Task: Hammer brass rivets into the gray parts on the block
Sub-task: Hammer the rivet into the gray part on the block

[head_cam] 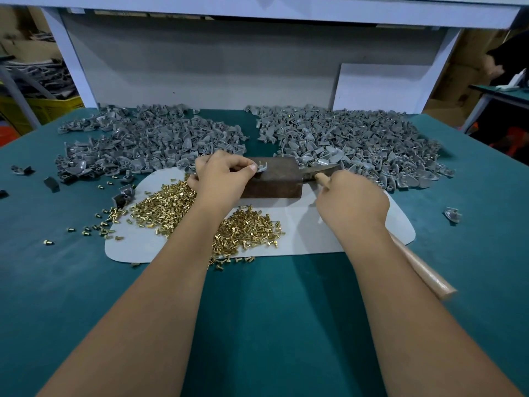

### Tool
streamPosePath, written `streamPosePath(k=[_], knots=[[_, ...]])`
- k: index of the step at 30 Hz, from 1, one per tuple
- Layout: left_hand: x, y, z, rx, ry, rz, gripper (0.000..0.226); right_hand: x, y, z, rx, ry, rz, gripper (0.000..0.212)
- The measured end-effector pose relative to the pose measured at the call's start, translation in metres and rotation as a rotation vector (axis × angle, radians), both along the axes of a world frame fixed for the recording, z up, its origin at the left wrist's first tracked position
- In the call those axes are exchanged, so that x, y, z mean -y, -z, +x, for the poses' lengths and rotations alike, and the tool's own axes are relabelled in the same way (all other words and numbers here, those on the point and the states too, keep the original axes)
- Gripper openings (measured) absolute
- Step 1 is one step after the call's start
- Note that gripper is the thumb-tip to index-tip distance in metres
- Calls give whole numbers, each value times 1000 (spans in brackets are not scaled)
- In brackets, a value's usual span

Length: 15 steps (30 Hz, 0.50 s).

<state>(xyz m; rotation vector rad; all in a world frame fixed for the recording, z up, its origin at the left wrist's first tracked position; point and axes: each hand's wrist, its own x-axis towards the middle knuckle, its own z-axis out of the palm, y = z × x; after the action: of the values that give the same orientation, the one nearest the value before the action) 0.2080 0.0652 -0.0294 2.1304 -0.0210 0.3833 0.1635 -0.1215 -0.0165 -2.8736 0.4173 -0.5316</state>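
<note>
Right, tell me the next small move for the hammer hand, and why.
Probably lift the hammer and tap the rivet. The left hand already pinches a gray part on the block, while the right hand grips the handle with the head lying low beside the block.

A small assembly workshop: a teal-covered workbench [86, 282] under a white shelf frame [257, 12] carries two big heaps of gray parts [148, 138], loose brass rivets [171, 207] and a rusty steel block [274, 179], with stacked cardboard boxes [458, 81] far right and a yellow crate [43, 106] far left.
</note>
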Motion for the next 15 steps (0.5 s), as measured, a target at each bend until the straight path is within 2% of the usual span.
streamPosePath(k=[1, 3, 5, 7, 11, 15], knots=[[0, 0, 0, 2, -2, 5, 8, -1, -1, -1, 21, -1, -39, 19], [0, 0, 0, 4, -1, 4, 7, -3, -2, -2, 85, 14, -176, 24], [-1, 0, -1, 3, 7, 0, 11, -7, -4, -2, 214, -22, -195, 27], [-1, -1, -1, 2, 9, 5, 17, -17, -5, -2, 270, -142, -75, 28], [-1, -1, -1, 11, 3, 6, 14, -43, -3, 6, 208, -380, 239, 30], [-1, 0, -1, 37, 18, 66, 7, -53, -7, 24, 175, -447, 369, 21]])
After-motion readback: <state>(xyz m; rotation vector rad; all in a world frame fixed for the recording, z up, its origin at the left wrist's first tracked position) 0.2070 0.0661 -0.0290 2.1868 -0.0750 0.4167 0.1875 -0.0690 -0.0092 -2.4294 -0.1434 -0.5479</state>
